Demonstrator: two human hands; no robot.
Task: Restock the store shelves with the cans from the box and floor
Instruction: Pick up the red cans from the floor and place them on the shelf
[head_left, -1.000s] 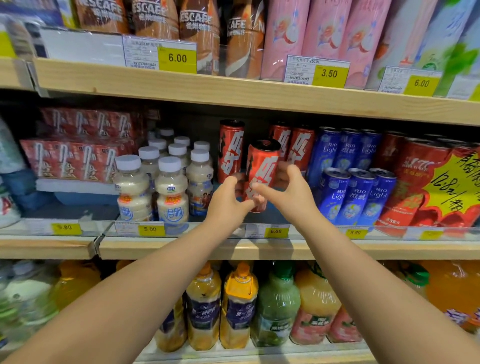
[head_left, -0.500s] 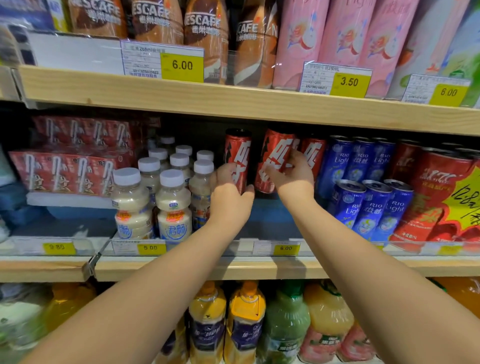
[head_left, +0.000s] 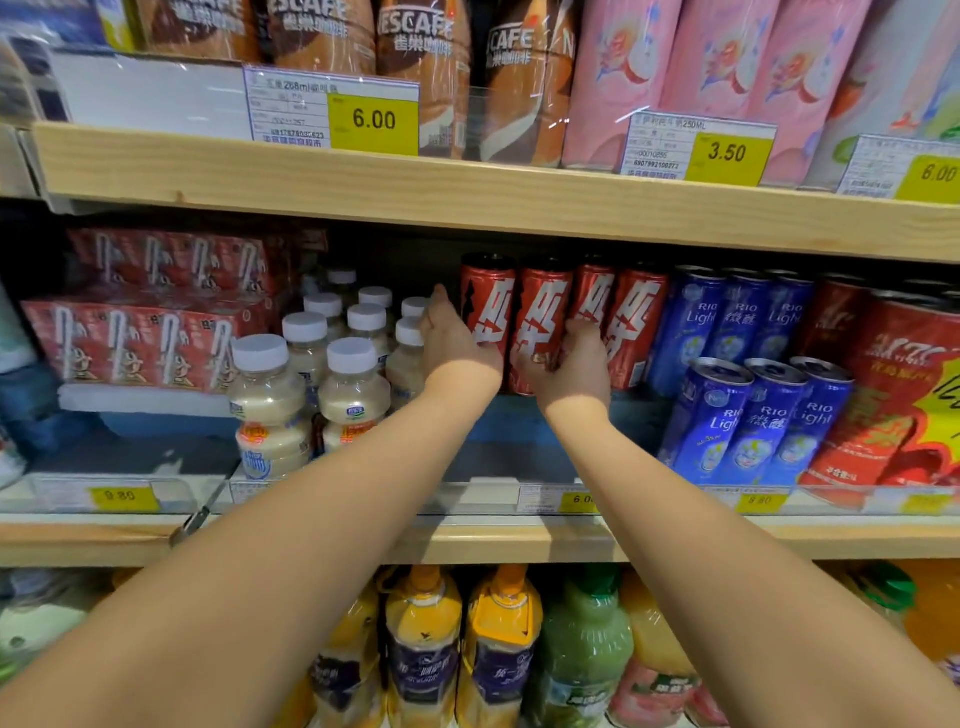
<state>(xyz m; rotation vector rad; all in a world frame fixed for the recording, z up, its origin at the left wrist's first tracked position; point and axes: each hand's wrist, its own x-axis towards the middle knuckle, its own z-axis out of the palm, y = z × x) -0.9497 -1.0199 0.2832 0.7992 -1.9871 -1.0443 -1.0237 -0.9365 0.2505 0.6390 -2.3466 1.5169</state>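
Several tall red cans stand in a row at the back of the middle shelf (head_left: 519, 540). My left hand (head_left: 457, 345) cups the left side of the leftmost red can (head_left: 491, 296), fingers stretched up along it. My right hand (head_left: 571, 366) wraps the lower part of the second red can (head_left: 540, 317), which stands upright between its neighbours. Two more red cans (head_left: 631, 322) stand just right of it. No box or floor is in view.
White-capped milk bottles (head_left: 353, 384) crowd the left of my left hand, with red drink cartons (head_left: 145, 338) beyond. Blue Rio cans (head_left: 753, 410) and a large red pack (head_left: 893, 395) stand to the right. Coffee bottles and pink cans fill the shelf above, juice bottles the one below.
My right hand has carried the red can from the shelf front to the back row and stood it upright. My left hand has moved back onto the leftmost can.
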